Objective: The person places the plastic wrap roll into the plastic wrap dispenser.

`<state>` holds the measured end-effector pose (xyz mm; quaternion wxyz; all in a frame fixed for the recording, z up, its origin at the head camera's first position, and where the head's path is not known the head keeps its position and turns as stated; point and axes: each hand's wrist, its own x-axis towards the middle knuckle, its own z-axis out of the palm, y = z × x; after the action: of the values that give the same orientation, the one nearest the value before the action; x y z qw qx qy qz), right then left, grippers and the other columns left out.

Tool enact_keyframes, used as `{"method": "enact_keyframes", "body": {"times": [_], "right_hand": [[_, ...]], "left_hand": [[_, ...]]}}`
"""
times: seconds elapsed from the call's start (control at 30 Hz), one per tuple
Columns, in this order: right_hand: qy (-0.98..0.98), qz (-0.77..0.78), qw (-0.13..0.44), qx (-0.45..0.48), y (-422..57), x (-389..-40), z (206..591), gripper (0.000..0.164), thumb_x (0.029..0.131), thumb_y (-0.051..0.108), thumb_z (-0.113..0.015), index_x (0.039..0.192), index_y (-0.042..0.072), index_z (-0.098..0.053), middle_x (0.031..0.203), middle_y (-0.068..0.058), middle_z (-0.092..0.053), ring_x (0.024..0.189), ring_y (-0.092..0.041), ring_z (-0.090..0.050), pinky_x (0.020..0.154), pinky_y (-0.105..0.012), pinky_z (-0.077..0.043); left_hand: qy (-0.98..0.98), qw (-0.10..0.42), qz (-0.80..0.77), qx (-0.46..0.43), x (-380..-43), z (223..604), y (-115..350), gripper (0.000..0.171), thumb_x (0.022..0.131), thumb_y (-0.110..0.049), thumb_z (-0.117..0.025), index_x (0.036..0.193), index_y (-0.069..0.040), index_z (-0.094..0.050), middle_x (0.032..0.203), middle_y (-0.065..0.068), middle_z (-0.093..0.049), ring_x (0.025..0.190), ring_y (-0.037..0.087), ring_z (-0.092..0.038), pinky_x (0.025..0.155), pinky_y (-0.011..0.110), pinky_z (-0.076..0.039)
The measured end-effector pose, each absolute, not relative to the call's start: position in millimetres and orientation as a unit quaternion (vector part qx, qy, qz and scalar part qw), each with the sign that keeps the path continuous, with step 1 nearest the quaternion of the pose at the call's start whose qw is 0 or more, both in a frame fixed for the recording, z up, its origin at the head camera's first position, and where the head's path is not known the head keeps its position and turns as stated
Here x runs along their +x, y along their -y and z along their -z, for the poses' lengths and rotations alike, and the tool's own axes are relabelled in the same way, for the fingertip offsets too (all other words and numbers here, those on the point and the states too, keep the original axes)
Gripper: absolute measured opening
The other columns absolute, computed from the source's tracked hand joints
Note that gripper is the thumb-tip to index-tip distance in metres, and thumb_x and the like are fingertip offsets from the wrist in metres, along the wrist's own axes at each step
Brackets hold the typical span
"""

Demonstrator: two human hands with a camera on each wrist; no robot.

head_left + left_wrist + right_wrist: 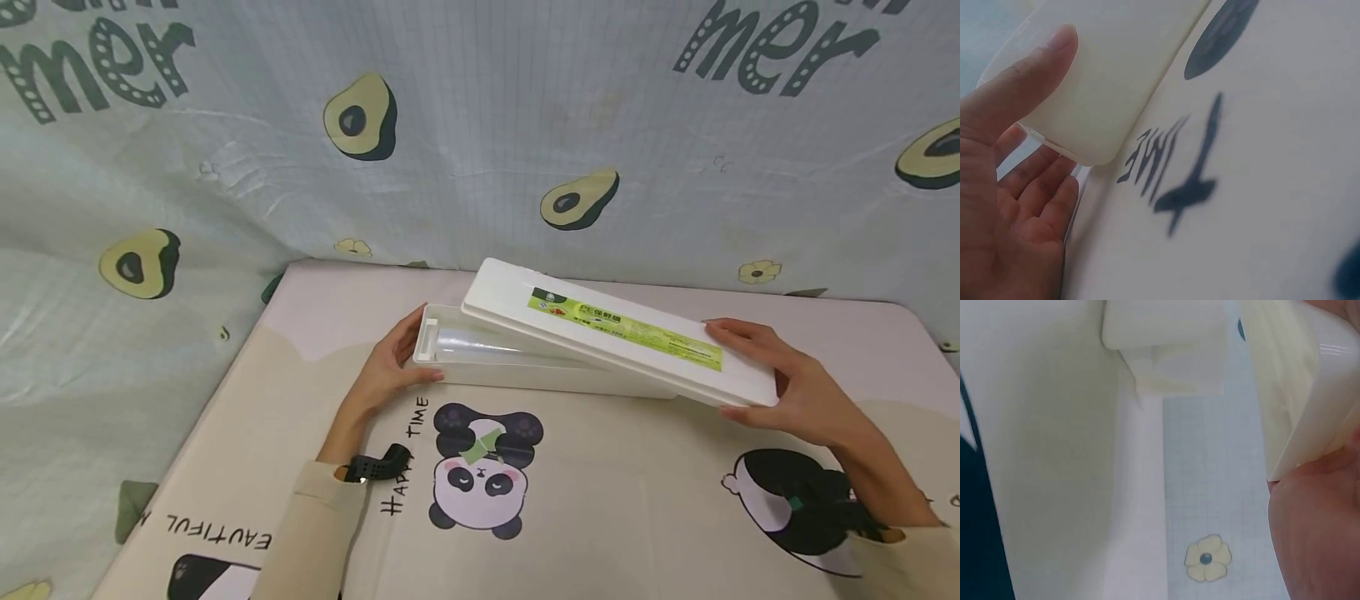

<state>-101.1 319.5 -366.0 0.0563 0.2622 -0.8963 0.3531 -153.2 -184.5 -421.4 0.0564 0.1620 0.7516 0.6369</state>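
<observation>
A long white cling film box (pixel 525 377) sits on the table, its left part uncovered. Inside it a shiny roll of film (pixel 480 344) shows. My left hand (pixel 386 367) grips the box's left end, thumb on the front wall and fingers round behind; the left wrist view shows the thumb (pixel 1041 69) against the box wall (pixel 1097 81). With my right hand (pixel 795 379) I hold the right end of the white lid (pixel 600 321), which carries a green and yellow label. The lid lies tilted over the box, covering its right part; in the right wrist view the lid (pixel 1310 381) stands apart from the box's end (pixel 1172 362).
The table cover (pixel 600 500) bears a printed panda (pixel 480 492) and lettering. Close behind the table hangs a pale curtain (pixel 465 167) printed with avocados. A dark strap (pixel 378 464) circles the left wrist.
</observation>
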Motion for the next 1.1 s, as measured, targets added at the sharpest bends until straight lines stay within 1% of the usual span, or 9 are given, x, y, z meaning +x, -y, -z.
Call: {"method": "enact_keyframes", "body": {"times": [0.13, 0.27, 0.37, 0.5, 0.6, 0.7, 0.9, 1.1], "right_hand": [[0.897, -0.348, 0.055, 0.268, -315, -107, 368, 0.099, 0.056, -0.005, -0.088, 0.144, 0.01, -0.044, 0.146, 0.002, -0.037, 0.124, -0.004, -0.033, 0.072, -0.018, -0.034], [0.894, -0.345, 0.052, 0.281, -312, -111, 367, 0.099, 0.056, -0.004, -0.088, 0.144, 0.009, -0.044, 0.146, 0.0, -0.037, 0.124, -0.003, -0.034, 0.074, -0.018, -0.033], [0.891, -0.346, 0.047, 0.289, -309, -114, 366, 0.098, 0.057, -0.004, -0.088, 0.144, 0.009, -0.044, 0.146, 0.0, -0.037, 0.123, -0.003, -0.034, 0.073, -0.016, -0.035], [0.888, -0.345, 0.04, 0.301, -306, -119, 366, 0.098, 0.056, -0.003, -0.088, 0.144, 0.009, -0.045, 0.145, 0.0, -0.037, 0.122, -0.005, -0.034, 0.071, -0.016, -0.036], [0.883, -0.354, 0.028, 0.307, -304, -123, 369, 0.098, 0.057, -0.004, -0.088, 0.144, 0.008, -0.044, 0.145, 0.0, -0.037, 0.12, -0.006, -0.035, 0.069, -0.018, -0.037], [0.878, -0.367, 0.016, 0.306, -302, -125, 372, 0.097, 0.058, -0.004, -0.088, 0.144, 0.008, -0.044, 0.144, -0.001, -0.037, 0.118, -0.007, -0.037, 0.067, -0.019, -0.038], [0.879, -0.36, 0.019, 0.312, -300, -129, 375, 0.097, 0.057, -0.004, -0.088, 0.143, 0.008, -0.045, 0.143, -0.004, -0.038, 0.117, -0.007, -0.037, 0.071, -0.019, -0.036], [0.875, -0.36, 0.015, 0.324, -299, -132, 376, 0.096, 0.057, -0.004, -0.088, 0.142, 0.006, -0.045, 0.144, -0.008, -0.038, 0.119, -0.006, -0.036, 0.073, -0.019, -0.035]], "left_hand": [[-0.753, 0.065, -0.636, 0.154, -146, 406, 180, 0.094, 0.073, 0.009, -0.077, 0.15, -0.003, -0.024, 0.15, 0.018, -0.033, 0.136, 0.031, -0.033, 0.111, 0.04, -0.027], [-0.754, 0.064, -0.635, 0.154, -145, 406, 180, 0.094, 0.073, 0.008, -0.077, 0.151, -0.003, -0.025, 0.15, 0.017, -0.033, 0.137, 0.031, -0.032, 0.111, 0.039, -0.027], [-0.753, 0.064, -0.637, 0.154, -145, 406, 179, 0.094, 0.073, 0.009, -0.076, 0.15, -0.003, -0.024, 0.15, 0.017, -0.032, 0.137, 0.031, -0.032, 0.111, 0.039, -0.026], [-0.753, 0.064, -0.637, 0.153, -145, 405, 180, 0.094, 0.073, 0.01, -0.076, 0.15, -0.002, -0.024, 0.15, 0.017, -0.032, 0.137, 0.03, -0.031, 0.111, 0.038, -0.026], [-0.757, 0.062, -0.632, 0.155, -146, 406, 181, 0.095, 0.072, 0.01, -0.076, 0.15, -0.002, -0.024, 0.15, 0.018, -0.032, 0.137, 0.031, -0.031, 0.111, 0.04, -0.026], [-0.758, 0.059, -0.63, 0.158, -151, 414, 183, 0.096, 0.072, 0.009, -0.077, 0.151, -0.003, -0.023, 0.151, 0.018, -0.031, 0.137, 0.032, -0.031, 0.111, 0.041, -0.026], [-0.752, 0.051, -0.636, 0.165, -159, 433, 187, 0.099, 0.071, 0.008, -0.079, 0.152, -0.011, -0.025, 0.151, 0.012, -0.032, 0.138, 0.027, -0.031, 0.111, 0.038, -0.026], [-0.747, 0.043, -0.64, 0.178, -159, 435, 188, 0.099, 0.07, 0.004, -0.081, 0.151, -0.011, -0.027, 0.15, 0.012, -0.034, 0.137, 0.027, -0.033, 0.111, 0.038, -0.027]]}}
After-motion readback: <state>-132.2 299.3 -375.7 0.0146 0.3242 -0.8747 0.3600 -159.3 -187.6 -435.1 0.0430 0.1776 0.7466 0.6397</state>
